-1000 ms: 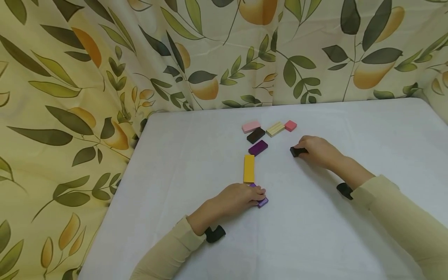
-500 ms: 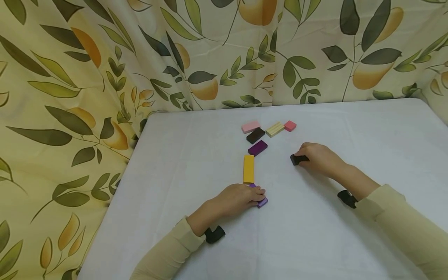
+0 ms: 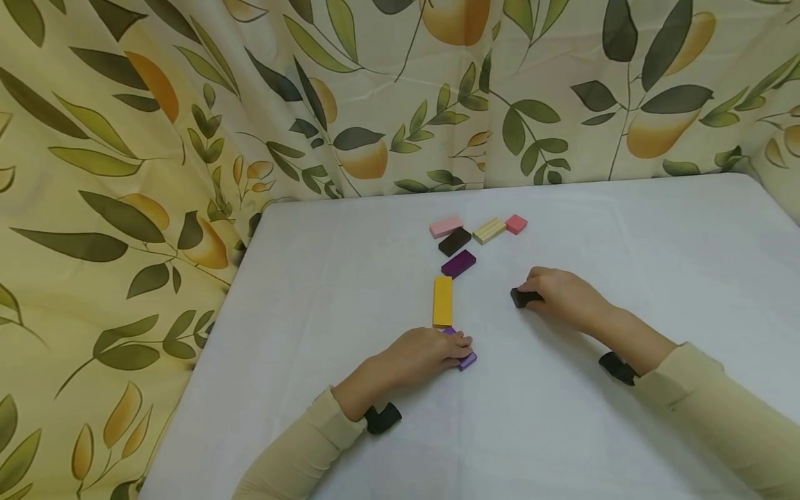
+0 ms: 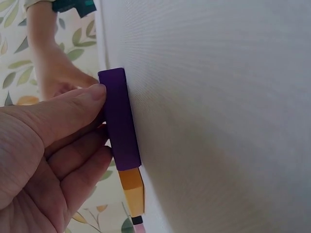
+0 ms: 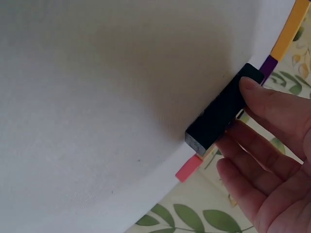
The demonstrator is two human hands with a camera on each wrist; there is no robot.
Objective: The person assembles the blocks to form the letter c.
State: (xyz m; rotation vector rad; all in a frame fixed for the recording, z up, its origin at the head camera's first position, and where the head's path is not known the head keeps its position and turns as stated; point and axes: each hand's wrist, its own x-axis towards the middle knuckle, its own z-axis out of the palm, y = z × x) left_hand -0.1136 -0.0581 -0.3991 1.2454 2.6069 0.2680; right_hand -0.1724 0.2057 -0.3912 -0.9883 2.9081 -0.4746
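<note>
In the head view my left hand (image 3: 421,355) holds a violet rectangular block (image 3: 467,362) on the white cloth, its fingers covering most of it. The left wrist view shows the thumb against the edge of this violet block (image 4: 119,121), fingers on its far side. A yellow block (image 3: 442,301) stretches away from its far end. To the right, my right hand (image 3: 565,297) pinches a black block (image 3: 523,298) between thumb and fingers. Seen from the right wrist, that black block (image 5: 221,114) looks long; whether it touches the cloth I cannot tell.
Beyond the yellow block lie a dark purple block (image 3: 459,264), a dark brown one (image 3: 455,241), a pink one (image 3: 446,226), a ridged beige one (image 3: 489,230) and a small red one (image 3: 516,223). A leaf-and-fruit patterned curtain (image 3: 375,90) borders the white table (image 3: 312,264).
My right hand has come nearer the table's front with the black block, lately also slightly leftward. The left hand stays on the violet block, and the other blocks lie as before.
</note>
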